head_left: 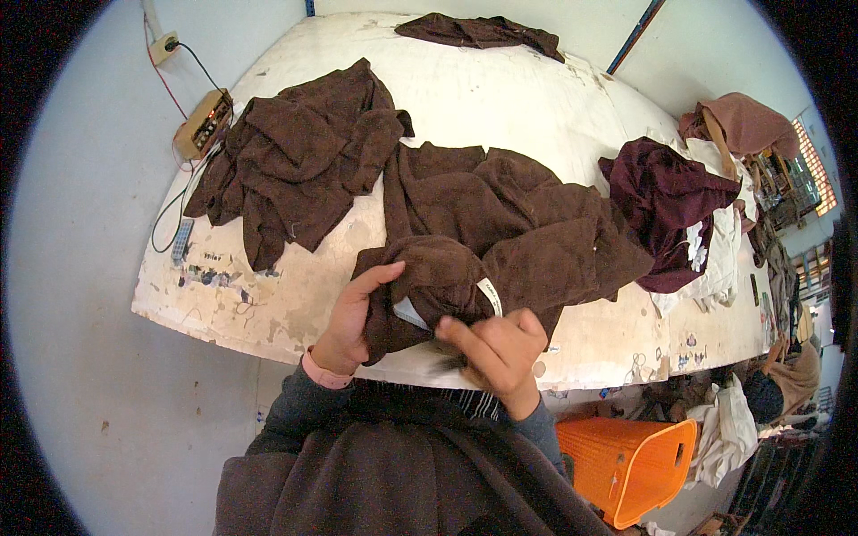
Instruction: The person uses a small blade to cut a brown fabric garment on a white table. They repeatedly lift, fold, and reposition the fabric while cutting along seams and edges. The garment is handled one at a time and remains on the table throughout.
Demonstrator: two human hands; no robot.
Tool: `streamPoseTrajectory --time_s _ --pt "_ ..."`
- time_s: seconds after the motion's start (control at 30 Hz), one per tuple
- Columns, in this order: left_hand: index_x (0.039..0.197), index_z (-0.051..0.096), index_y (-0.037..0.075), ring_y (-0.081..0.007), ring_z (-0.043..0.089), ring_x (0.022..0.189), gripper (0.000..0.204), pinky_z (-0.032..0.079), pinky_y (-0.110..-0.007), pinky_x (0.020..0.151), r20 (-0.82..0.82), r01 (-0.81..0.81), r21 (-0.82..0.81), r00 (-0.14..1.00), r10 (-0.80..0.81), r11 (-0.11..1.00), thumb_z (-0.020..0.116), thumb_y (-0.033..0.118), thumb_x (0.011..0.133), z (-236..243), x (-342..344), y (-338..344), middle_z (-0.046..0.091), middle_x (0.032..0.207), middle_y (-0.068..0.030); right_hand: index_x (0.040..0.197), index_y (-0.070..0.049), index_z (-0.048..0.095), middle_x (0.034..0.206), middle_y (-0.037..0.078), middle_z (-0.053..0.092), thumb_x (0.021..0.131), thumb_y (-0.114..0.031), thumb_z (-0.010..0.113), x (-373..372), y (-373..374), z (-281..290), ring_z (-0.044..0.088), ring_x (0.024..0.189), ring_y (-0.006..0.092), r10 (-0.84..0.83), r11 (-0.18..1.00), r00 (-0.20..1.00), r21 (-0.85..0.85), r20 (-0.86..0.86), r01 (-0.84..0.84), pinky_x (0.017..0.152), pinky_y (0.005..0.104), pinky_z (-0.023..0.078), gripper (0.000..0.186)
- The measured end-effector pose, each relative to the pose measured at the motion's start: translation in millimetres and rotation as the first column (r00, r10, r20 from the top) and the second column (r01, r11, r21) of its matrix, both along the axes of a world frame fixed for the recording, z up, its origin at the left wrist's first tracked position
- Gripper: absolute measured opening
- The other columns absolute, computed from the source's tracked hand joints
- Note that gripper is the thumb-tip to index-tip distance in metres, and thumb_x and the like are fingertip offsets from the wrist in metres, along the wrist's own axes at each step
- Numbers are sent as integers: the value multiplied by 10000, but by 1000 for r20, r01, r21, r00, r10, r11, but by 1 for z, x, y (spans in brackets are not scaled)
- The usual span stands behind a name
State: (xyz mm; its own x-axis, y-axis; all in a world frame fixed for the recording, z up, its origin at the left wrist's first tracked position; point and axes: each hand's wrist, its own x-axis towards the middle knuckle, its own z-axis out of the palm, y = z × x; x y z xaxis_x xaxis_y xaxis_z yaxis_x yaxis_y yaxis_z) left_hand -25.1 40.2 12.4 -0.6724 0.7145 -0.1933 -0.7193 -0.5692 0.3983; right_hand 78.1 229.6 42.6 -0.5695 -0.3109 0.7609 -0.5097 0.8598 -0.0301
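A dark brown cloth garment [536,246] lies bunched across the near part of the table, its near end lifted in front of me. My left hand [347,323] is closed on the left side of that end, thumb on top of the fabric. A white label [490,297] stands out at the garment's edge, and a pale patch [410,313] shows inside the fold. My right hand [502,353] is closed at the near edge, just below the label. Something dark, smeared by motion, juts from beneath its fingers; its kind cannot be told.
Another brown cloth heap [308,147] lies at left on the white table [572,103], with a flat brown piece [478,31] at the far edge. A maroon cloth [666,210] lies right. An orange basket [626,460] stands below the table. Other people [791,380] are at right.
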Motion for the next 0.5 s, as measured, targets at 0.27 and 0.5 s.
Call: streamPoseTrajectory --time_s 0.27,0.5 --pt "1368 539 -53 -319 643 1176 473 482 -457 1075 39 44 256 998 -56 966 543 204 971 0 -18 -18 645 1309 -191 960 -74 709 810 50 695 836 -186 795 -14 7 -12 511 542 135 94 820 976 -540 -198 -189 589 265 414 187" --pt "1450 488 -44 -223 590 1253 822 395 -334 1132 -406 252 -412 810 -424 876 717 -80 662 36 -11 -23 619 1372 -122 1213 -11 677 1126 66 707 832 -106 800 -33 52 8 605 860 68 457 419 742 -854 491 307 759 206 460 411"
